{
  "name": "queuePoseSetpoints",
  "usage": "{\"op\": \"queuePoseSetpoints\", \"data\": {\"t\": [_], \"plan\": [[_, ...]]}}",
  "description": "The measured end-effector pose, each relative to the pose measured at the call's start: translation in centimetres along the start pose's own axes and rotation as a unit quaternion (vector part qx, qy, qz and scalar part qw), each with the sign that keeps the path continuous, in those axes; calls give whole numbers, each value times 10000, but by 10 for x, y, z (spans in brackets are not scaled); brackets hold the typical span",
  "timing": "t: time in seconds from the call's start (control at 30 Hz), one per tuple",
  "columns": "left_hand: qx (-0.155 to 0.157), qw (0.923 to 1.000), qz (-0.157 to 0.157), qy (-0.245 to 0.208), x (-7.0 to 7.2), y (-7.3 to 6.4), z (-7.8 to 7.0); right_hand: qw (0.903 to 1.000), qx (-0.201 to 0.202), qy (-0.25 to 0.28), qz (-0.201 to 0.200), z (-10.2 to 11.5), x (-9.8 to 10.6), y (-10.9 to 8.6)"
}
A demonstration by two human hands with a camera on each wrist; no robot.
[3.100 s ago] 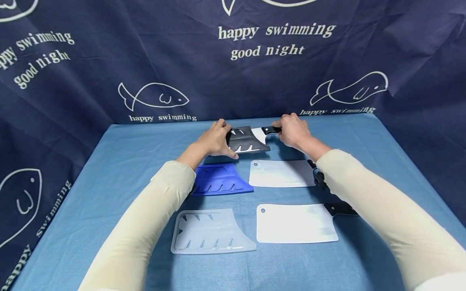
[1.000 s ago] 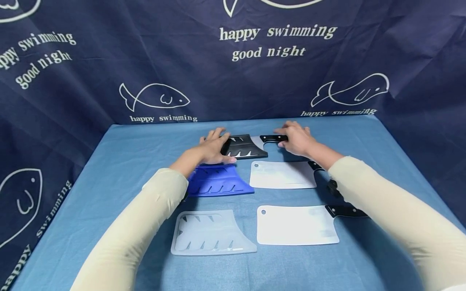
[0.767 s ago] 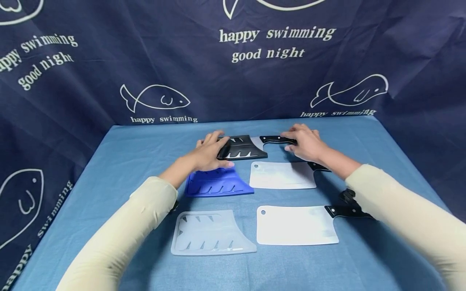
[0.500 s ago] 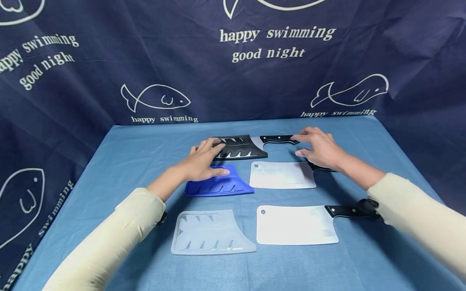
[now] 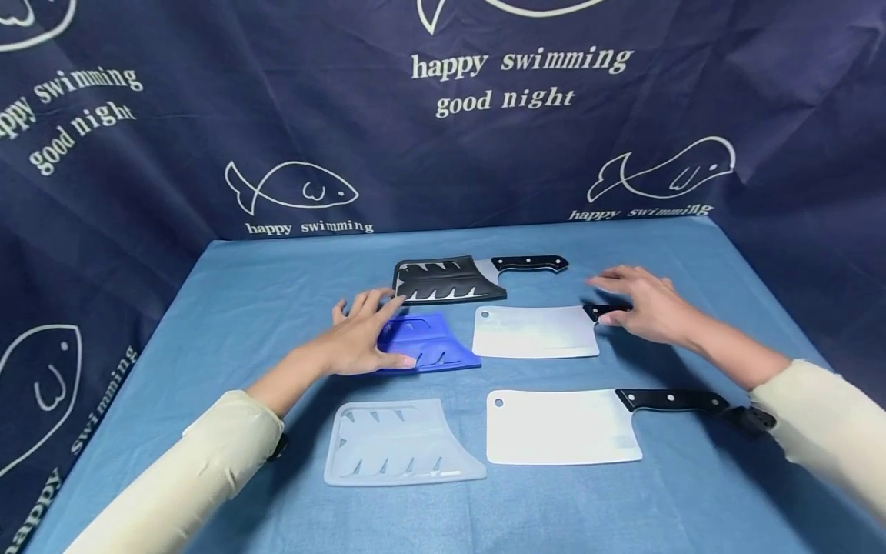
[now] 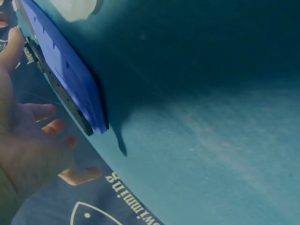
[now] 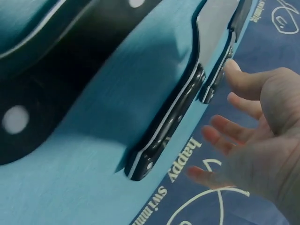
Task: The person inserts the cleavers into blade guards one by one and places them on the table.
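Note:
My left hand (image 5: 360, 338), fingers spread, hovers over the left end of a blue blade cover (image 5: 429, 346); the left wrist view shows the hand apart from the cover (image 6: 70, 70). My right hand (image 5: 647, 304) is open over the black handle of the middle cleaver (image 5: 536, 332), hiding part of it. In the right wrist view that handle (image 7: 166, 124) lies on the cloth with no fingers round it. At the back rests a cleaver with a black handle (image 5: 529, 263), its blade inside a black blade cover (image 5: 450, 278).
Nearest the front lie a translucent white blade cover (image 5: 404, 442) and, to its right, another cleaver (image 5: 564, 427) with its handle pointing right. A blue cloth (image 5: 228, 308) covers the table. Behind it hangs a dark blue printed curtain (image 5: 443, 177).
Both hands have let go of the covered cleaver at the back, which now lies flat. The left hand has come nearer over the blue cover, the right hand nearer and rightward over the middle handle.

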State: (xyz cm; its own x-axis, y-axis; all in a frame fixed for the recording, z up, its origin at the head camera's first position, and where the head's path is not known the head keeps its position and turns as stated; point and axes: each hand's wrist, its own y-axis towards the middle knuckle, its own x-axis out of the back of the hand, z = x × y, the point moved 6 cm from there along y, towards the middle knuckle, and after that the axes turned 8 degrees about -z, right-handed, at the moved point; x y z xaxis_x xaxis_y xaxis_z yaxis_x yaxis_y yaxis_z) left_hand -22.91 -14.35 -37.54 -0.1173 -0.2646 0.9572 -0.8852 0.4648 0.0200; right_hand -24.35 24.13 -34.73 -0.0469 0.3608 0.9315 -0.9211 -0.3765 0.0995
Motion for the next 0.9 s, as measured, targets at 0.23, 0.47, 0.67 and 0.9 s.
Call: {"op": "queuePoseSetpoints", "data": {"t": [0.23, 0.47, 0.67, 0.9], "plan": [[103, 9991, 402, -82, -10, -11, 0, 9995, -163, -62, 272, -13, -8, -5], [99, 9988, 482, -68, -14, -13, -2, 9980, -224, -175, 560, -17, -15, -3], [125, 9986, 519, -28, -15, -12, -3, 9980, -171, -258, 555, -18, -17, -2], [139, 9982, 581, -39, -13, -11, -5, 9982, 11, -320, 504, -16, -20, -1]]}}
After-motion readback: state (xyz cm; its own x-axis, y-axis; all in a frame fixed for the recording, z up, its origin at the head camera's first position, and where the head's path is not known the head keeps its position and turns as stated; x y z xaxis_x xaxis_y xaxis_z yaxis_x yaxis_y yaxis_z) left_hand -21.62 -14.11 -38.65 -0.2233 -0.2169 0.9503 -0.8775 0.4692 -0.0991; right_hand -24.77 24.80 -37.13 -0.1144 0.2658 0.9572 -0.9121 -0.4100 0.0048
